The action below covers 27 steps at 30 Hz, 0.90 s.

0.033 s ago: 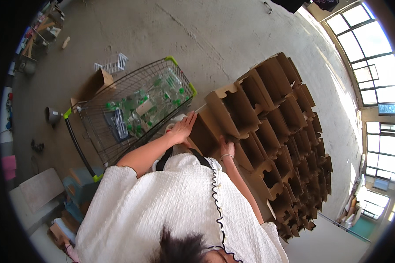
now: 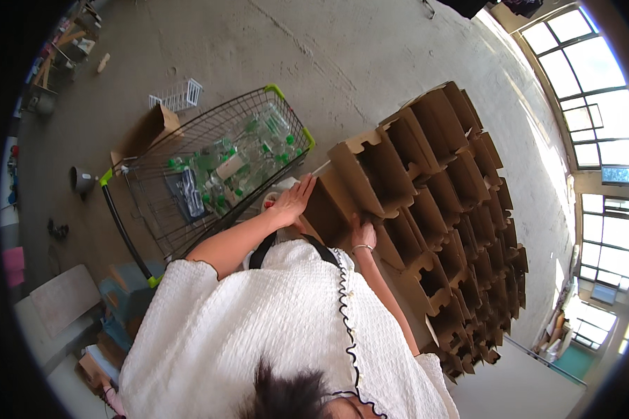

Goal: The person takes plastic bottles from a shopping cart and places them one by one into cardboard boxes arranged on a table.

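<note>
A brown open cardboard box (image 2: 323, 215) is right in front of me, at the near left edge of a stack of similar cardboard boxes (image 2: 426, 150). My left hand (image 2: 293, 204) lies along its left side, fingers stretched out and together, palm against the cardboard. On the opposite side, my right hand (image 2: 363, 232) has its fingers bent over the upper edge of the wall. The fingertips inside are partly hidden. Beside my left wrist is a small round white item with red in it (image 2: 269, 200), mostly covered by the arm.
A wire shopping cart (image 2: 145, 209) with green corners stands to the left, holding clear plastic bottles (image 2: 237, 164) with green caps. Behind it are a folded cardboard piece (image 2: 162, 126) and a white wire basket (image 2: 178, 96). A dark bucket (image 2: 82, 180) lies further left. Windows (image 2: 583, 77) line the right.
</note>
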Tool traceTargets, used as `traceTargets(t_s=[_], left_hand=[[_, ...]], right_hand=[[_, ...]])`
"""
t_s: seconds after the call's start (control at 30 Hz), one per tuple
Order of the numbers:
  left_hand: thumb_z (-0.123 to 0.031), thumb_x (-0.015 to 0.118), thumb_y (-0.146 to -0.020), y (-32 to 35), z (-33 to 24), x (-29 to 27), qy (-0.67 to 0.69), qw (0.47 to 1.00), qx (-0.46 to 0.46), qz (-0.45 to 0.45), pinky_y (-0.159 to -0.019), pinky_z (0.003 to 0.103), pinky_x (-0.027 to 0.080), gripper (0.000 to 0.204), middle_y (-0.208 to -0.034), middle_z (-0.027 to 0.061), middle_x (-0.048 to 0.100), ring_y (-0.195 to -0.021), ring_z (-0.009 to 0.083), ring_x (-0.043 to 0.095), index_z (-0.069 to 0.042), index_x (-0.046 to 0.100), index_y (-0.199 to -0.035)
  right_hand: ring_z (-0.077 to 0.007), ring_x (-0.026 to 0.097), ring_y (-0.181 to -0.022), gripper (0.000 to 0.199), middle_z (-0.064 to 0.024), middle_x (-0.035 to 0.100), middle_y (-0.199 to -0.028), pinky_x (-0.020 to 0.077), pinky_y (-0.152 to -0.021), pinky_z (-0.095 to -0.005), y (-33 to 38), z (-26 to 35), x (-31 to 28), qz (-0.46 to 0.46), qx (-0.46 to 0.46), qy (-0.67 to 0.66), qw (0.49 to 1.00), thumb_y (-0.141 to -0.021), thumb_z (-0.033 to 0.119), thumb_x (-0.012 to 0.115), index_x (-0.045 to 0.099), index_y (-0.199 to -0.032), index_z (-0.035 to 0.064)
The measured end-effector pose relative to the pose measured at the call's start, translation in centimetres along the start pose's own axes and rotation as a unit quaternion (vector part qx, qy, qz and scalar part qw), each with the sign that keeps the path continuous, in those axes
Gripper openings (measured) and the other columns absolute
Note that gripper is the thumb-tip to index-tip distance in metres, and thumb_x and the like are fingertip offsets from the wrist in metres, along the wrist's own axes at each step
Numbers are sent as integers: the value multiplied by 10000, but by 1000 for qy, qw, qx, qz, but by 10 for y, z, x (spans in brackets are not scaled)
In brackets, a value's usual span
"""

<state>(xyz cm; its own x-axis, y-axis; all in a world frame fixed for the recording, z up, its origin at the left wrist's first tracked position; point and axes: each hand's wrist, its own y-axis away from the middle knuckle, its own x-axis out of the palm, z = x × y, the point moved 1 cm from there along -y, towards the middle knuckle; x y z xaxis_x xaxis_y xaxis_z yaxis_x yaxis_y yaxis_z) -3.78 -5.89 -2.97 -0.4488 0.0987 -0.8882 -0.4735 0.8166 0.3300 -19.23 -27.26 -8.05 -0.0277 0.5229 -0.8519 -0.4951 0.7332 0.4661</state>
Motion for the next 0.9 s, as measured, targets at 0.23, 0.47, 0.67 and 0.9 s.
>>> traceTargets(t_s=[0.23, 0.47, 0.67, 0.9], left_hand=[[-555, 858, -372, -3, 13, 5, -19, 994, 45, -103, -991, 397, 464, 1472, -1505, 303, 296, -1262, 353, 475, 140, 167, -1470], [-677, 804, -400, -12, 11, 20, -125, 985, 36, -117, -839, 354, 490, 1448, -1473, 280, 353, -1186, 300, 496, 118, 238, -1470], [-585, 822, -541, -11, 26, 12, -27, 991, 69, -111, -950, 387, 479, 1262, -1450, 291, 368, -1199, 344, 499, 104, 286, -1452], [-211, 674, -840, 4, 123, 38, 384, 902, -52, -189, -988, 395, 461, 499, -1363, 169, 494, -1227, 336, 509, -83, 532, -1301]], right_hand=[[-361, 341, -1386, 601, -162, 354, -1516, 307, -1116, -466, 62, 39, -22, -172, -292, 162, 927, -892, 215, 594, 404, -1439, 54], [-448, 243, -1410, 1286, -276, 226, -1531, 304, -1100, -541, 76, 49, -16, 24, -317, 168, 933, -566, 436, 877, 128, -1537, 50], [-432, 294, -1386, 1016, -220, 251, -1531, 351, -1060, -556, 67, 58, 16, -70, -282, 176, 941, -737, 261, 756, 159, -1534, 62], [-407, 305, -1391, 680, -196, 280, -1531, 377, -1038, -543, 43, 45, 51, -149, -257, 242, 924, -918, 120, 474, 189, -1531, 49]])
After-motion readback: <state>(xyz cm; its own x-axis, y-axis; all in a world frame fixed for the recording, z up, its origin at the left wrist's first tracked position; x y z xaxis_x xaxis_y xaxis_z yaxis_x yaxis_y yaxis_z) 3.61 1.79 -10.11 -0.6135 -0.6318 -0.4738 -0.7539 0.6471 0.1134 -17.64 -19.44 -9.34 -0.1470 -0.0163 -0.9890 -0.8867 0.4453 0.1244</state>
